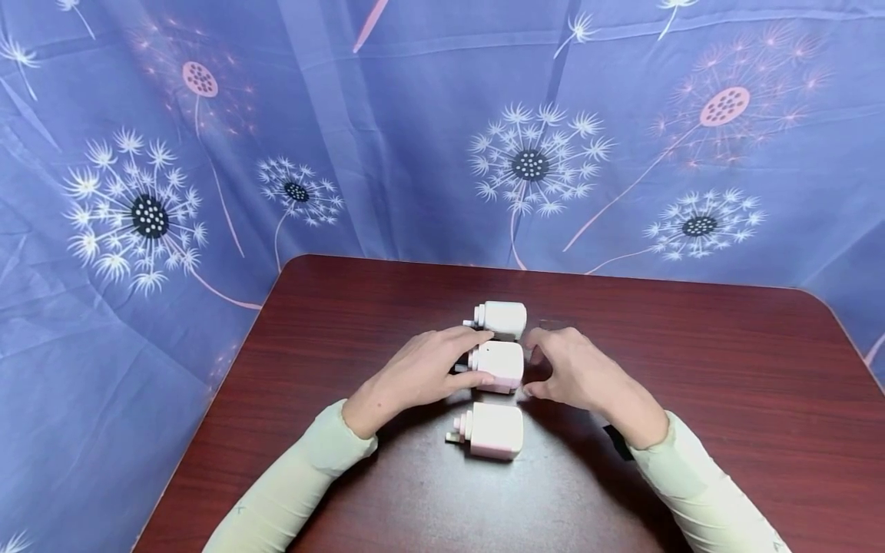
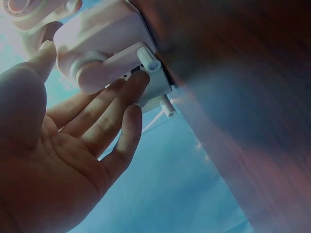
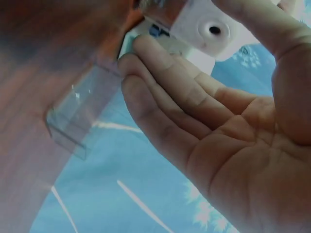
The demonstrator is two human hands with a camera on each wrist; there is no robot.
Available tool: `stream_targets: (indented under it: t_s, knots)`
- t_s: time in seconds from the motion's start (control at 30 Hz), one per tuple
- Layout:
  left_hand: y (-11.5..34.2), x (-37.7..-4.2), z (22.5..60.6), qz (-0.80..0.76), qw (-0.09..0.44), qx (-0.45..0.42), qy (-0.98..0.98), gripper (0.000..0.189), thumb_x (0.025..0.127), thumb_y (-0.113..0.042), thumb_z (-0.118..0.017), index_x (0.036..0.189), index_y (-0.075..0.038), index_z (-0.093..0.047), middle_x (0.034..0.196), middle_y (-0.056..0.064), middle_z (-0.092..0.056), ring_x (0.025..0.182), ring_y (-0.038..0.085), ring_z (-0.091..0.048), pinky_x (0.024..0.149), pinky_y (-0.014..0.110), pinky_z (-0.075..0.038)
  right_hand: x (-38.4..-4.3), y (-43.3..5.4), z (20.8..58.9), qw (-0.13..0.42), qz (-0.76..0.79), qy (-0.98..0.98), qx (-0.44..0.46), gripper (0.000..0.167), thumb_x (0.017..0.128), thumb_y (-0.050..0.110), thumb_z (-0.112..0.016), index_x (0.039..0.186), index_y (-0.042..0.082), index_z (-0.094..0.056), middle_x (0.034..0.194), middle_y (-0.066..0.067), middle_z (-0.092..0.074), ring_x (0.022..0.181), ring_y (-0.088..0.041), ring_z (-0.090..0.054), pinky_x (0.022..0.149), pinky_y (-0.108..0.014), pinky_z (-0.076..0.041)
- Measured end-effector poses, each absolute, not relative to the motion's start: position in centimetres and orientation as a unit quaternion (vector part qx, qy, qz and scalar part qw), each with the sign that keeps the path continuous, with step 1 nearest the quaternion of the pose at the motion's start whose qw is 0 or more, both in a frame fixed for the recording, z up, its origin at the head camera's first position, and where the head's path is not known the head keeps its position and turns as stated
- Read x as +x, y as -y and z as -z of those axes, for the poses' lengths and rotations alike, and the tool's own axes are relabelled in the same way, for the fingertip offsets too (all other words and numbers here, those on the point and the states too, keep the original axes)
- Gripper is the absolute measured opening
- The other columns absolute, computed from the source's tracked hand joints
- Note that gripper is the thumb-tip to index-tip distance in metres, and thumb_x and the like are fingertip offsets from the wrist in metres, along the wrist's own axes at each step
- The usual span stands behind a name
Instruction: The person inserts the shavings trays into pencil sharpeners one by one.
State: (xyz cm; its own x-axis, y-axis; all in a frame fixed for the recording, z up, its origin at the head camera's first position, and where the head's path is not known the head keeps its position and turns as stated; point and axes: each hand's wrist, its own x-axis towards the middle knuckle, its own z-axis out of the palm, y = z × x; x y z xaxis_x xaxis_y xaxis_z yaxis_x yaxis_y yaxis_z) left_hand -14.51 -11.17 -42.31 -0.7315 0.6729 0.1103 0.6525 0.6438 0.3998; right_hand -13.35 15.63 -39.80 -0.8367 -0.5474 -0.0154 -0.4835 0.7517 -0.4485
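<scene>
Three white hand-crank pencil sharpeners form a row, cranks to the left: the far one (image 1: 503, 316), the middle one (image 1: 499, 361) and the near one (image 1: 496, 430). My left hand (image 1: 422, 369) holds the middle sharpener at its crank end, thumb along the near side and fingers along the far side. The left wrist view shows its crank (image 2: 121, 63) over those fingers. My right hand (image 1: 577, 369) is beside the middle sharpener's right end, thumb and fingers apart, holding nothing. A round hole shows in a sharpener's white front (image 3: 209, 34) in the right wrist view.
A clear plastic box (image 3: 73, 111) stands on the table past my right fingertips. Everything sits on a dark red wooden table (image 1: 726, 369). Behind it and to its left hangs a blue curtain (image 1: 415, 153) printed with dandelions.
</scene>
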Motion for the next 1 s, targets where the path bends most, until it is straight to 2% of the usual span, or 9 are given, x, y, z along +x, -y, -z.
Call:
stream_targets:
  t_s: [0.2, 0.47, 0.73, 1.0]
  knots:
    - [11.7, -14.8, 41.5, -0.218, 0.016, 0.364, -0.905, 0.064, 0.101, -0.056, -0.067, 0.153, -0.019, -0.058, 0.145, 0.000, -0.065, 0.128, 0.016, -0.066, 0.104, 0.037, -0.054, -13.6, -16.8, 38.6, 0.058, 0.229, -0.935, -0.266, 0.041, 0.077, 0.014, -0.095, 0.106, 0.005, -0.068, 0.089, -0.004, -0.077, 0.082, -0.021, -0.070, 0.075, -0.040, -0.056]
    - [12.5, -15.4, 40.5, -0.259, -0.016, 0.356, -0.898, 0.047, 0.102, -0.046, -0.071, 0.134, -0.013, -0.071, 0.125, 0.000, -0.074, 0.107, 0.018, -0.073, 0.091, 0.039, -0.058, -14.3, -18.7, 37.4, 0.032, 0.240, -0.942, -0.233, 0.041, 0.078, 0.018, -0.095, 0.107, 0.002, -0.070, 0.088, -0.005, -0.077, 0.081, -0.020, -0.074, 0.076, -0.042, -0.059]
    - [12.4, -16.6, 40.3, -0.270, -0.044, 0.336, -0.901, 0.040, 0.100, -0.044, -0.074, 0.128, -0.015, -0.075, 0.108, -0.005, -0.072, 0.090, 0.013, -0.071, 0.075, 0.031, -0.054, -15.6, -20.3, 36.7, 0.020, 0.227, -0.952, -0.206, 0.042, 0.079, 0.019, -0.094, 0.110, 0.003, -0.071, 0.092, -0.008, -0.077, 0.086, -0.025, -0.074, 0.080, -0.046, -0.059]
    - [11.9, -18.3, 40.5, -0.258, -0.049, 0.320, -0.910, 0.039, 0.099, -0.043, -0.076, 0.128, -0.016, -0.074, 0.110, -0.004, -0.073, 0.092, 0.008, -0.069, 0.078, 0.031, -0.055, -17.2, -21.6, 36.8, 0.020, 0.181, -0.962, -0.205, 0.050, 0.077, 0.025, -0.095, 0.115, 0.001, -0.071, 0.088, -0.006, -0.072, 0.081, -0.024, -0.068, 0.077, -0.047, -0.054]
